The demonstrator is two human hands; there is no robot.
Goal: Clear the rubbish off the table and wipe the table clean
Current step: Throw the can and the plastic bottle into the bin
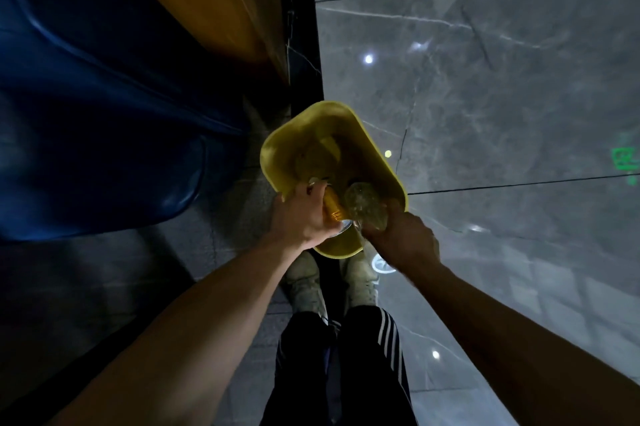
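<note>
We look down at a yellow bin on the floor. Our left hand grips an amber bottle, our right hand a crumpled clear bottle; both likely light, slippery, best held mid-body.

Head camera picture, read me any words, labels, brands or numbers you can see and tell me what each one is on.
None can be read.
Green sign reflection on the glossy floor: too blurred to read.
Gold can in the left hand: no legible print.
Yellow bin: no lettering visible.
</note>
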